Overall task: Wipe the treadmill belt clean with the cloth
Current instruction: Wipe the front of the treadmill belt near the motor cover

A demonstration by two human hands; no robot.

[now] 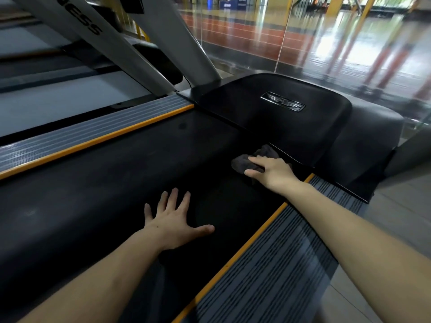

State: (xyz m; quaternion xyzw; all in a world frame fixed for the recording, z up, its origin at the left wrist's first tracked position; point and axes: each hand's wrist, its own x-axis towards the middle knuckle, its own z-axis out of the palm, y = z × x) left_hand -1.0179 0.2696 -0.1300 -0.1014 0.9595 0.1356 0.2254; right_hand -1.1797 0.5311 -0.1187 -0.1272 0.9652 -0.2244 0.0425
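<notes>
The black treadmill belt [112, 183] runs diagonally through the head view between two ribbed grey side rails with orange edges. A dark grey cloth [245, 163] lies bunched on the belt at its front end, right against the black motor cover [275, 113]. My right hand [272, 171] presses down on the cloth, fingers spread over it, part of the cloth hidden beneath. My left hand [172, 220] rests flat on the belt nearer to me, fingers spread, holding nothing.
The right side rail [279, 264] and left side rail [93, 129] border the belt. Grey treadmill uprights [130, 47] rise at the upper left. A glass wall [303, 43] stands beyond the motor cover. Another treadmill deck lies to the left.
</notes>
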